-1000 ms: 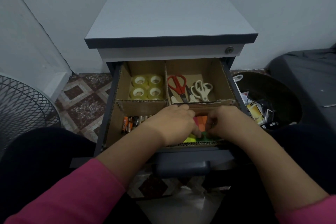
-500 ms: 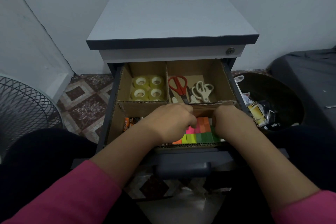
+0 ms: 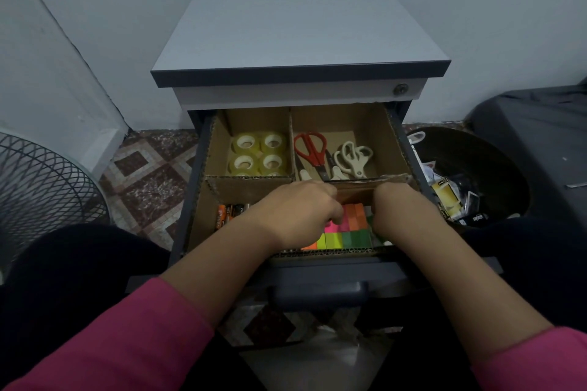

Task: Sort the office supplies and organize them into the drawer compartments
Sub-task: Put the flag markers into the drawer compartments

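- Nearest the camera, two forearms in pink sleeves reach forward over the dark drawer front (image 3: 317, 294) into the near right compartment of the cardboard-lined drawer (image 3: 203, 174).
- The left hand (image 3: 297, 216) sits on the left side of the sticky-note pads (image 3: 344, 232), its fingers curled down onto them; the fingertips are hidden, so whether they pinch a pad or only press on it I cannot tell.
- The right hand (image 3: 401, 213) is at the right end of the same pads, fingers bent downward; again its hold cannot be read.
- The pads lie directly between the two hands in rows of orange, pink, yellow and green, their long run going left to right. Both hands are equally close, one at each end, so any squaring-up looks like a push inward from both sides.
- In the near left compartment, batteries (image 3: 227, 214) lie partly hidden by the left wrist.
- Beyond the cardboard divider (image 3: 247, 184), the tape rolls (image 3: 259, 152) fill the far left compartment.
- The far right compartment holds red scissors (image 3: 311, 149) and cream scissors (image 3: 352, 157).
- To the right of the drawer, a dark bin (image 3: 495, 168) holds more loose supplies.
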Tool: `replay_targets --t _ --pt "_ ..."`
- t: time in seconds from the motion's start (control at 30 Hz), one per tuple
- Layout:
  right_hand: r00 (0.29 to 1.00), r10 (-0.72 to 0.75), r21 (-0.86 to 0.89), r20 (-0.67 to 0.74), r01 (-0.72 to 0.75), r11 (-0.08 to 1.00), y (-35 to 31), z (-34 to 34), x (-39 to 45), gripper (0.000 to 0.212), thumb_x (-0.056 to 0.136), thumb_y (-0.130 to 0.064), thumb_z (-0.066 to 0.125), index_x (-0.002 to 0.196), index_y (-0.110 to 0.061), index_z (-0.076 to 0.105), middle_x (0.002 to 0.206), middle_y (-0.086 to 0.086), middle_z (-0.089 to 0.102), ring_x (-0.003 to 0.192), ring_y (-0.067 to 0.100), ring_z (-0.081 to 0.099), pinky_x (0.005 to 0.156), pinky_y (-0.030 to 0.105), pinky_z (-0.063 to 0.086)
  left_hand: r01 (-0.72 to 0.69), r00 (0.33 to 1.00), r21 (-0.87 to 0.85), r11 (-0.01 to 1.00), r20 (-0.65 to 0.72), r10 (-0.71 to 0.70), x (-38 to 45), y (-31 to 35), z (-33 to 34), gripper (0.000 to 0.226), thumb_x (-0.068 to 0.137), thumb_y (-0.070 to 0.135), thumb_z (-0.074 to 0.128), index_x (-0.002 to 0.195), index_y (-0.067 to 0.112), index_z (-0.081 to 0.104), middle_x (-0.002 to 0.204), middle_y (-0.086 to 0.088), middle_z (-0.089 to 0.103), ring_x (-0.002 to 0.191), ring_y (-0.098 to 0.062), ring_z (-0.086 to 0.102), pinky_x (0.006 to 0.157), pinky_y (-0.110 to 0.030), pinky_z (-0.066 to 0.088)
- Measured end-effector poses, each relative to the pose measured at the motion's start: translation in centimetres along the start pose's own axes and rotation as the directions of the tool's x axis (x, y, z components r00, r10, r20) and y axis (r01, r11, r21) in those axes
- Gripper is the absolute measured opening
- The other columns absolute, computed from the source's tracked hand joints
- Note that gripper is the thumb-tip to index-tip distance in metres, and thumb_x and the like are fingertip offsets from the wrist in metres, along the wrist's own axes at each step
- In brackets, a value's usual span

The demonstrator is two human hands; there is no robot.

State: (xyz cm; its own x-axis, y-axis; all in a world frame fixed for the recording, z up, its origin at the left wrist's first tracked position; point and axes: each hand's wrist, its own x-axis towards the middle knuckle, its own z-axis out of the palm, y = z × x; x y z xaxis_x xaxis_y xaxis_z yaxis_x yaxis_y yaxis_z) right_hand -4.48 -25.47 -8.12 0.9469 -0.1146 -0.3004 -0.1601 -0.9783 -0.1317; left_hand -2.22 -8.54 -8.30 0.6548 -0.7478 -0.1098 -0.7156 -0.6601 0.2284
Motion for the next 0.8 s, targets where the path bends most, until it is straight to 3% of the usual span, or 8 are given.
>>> replay_targets --t 0.1,0.3,0.37,0.43,0.5,0.7,0.8 --pt "1.0 0.011 0.023 -0.007 -0.01 1.0 0.0 0.3 0.2 0.025 0.087 -0.009 0.052 0.064 -0.015 0.046 0.069 0.002 0.047 0.084 0.028 0.063 0.068 0.032 0.047 -0.006 1.0 0.004 1.0 0.003 0.006 -0.1 0.1 -0.1 0.037 0.093 0.006 0.047 0.119 0.025 0.065 0.107 0.004 0.054 0.107 -0.019 0.051 0.085 -0.042 0.048" --pt "1.0 0.005 0.12 -0.027 -0.002 0.993 0.5 -1.2 -0.1 0.016 0.087 -0.021 0.056 0.081 -0.013 0.068 0.073 0.001 0.058 0.076 0.021 0.059 0.068 0.029 0.048 0.0 1.0 -0.002 1.0 0.008 0.0 -0.2 0.2 -0.3 0.038 0.093 0.006 0.047 0.12 0.026 0.065 0.109 0.004 0.055 0.108 -0.019 0.05 0.086 -0.04 0.047" --pt "1.0 0.015 0.345 0.02 -0.021 0.938 0.7 -1.9 -0.5 0.01 0.086 -0.014 0.059 0.082 -0.017 0.068 0.078 0.003 0.066 0.074 0.02 0.065 0.064 0.03 0.053 0.001 1.0 0.002 1.0 0.015 -0.001 -0.2 0.2 -0.3 0.039 0.092 0.006 0.046 0.121 0.026 0.064 0.109 0.003 0.055 0.108 -0.019 0.05 0.086 -0.04 0.047" --pt "0.994 0.025 0.58 0.104 -0.08 0.811 0.6 -1.9 -1.0 0.014 0.083 -0.002 0.062 0.087 -0.015 0.064 0.079 0.008 0.068 0.062 0.018 0.066 0.046 0.025 0.051 -0.001 1.0 0.007 1.0 0.017 0.001 -0.1 0.2 -0.3 0.039 0.092 0.006 0.047 0.12 0.026 0.064 0.109 0.003 0.055 0.108 -0.019 0.05 0.085 -0.039 0.046" --pt "0.988 0.003 0.659 0.155 -0.106 0.745 0.6 -1.6 -1.0 0.017 0.083 0.005 0.06 0.09 -0.01 0.061 0.074 0.012 0.065 0.054 0.018 0.061 0.039 0.021 0.047 -0.001 1.0 0.015 1.0 0.019 0.0 -0.1 0.2 -0.3 0.038 0.092 0.007 0.047 0.12 0.027 0.064 0.108 0.004 0.055 0.107 -0.019 0.05 0.085 -0.039 0.047" --pt "0.987 0.01 0.605 0.162 -0.107 0.789 0.3 -1.3 -1.0 0.014 0.085 0.002 0.057 0.086 -0.011 0.061 0.063 0.011 0.063 0.043 0.014 0.059 0.036 0.02 0.045 -0.007 1.0 0.019 1.0 0.03 0.006 0.0 0.2 -0.3 0.038 0.092 0.008 0.046 0.12 0.027 0.064 0.108 0.003 0.054 0.108 -0.02 0.05 0.087 -0.041 0.047" --pt "0.998 0.022 0.423 0.064 -0.047 0.905 0.6 -1.3 -0.8 0.018 0.083 -0.006 0.056 0.08 -0.022 0.063 0.071 0.004 0.065 0.055 0.018 0.061 0.051 0.025 0.051 -0.019 0.999 0.026 0.999 0.031 0.018 0.0 0.1 -0.2 0.039 0.091 0.006 0.046 0.119 0.025 0.065 0.108 0.003 0.055 0.109 -0.02 0.049 0.087 -0.041 0.047"
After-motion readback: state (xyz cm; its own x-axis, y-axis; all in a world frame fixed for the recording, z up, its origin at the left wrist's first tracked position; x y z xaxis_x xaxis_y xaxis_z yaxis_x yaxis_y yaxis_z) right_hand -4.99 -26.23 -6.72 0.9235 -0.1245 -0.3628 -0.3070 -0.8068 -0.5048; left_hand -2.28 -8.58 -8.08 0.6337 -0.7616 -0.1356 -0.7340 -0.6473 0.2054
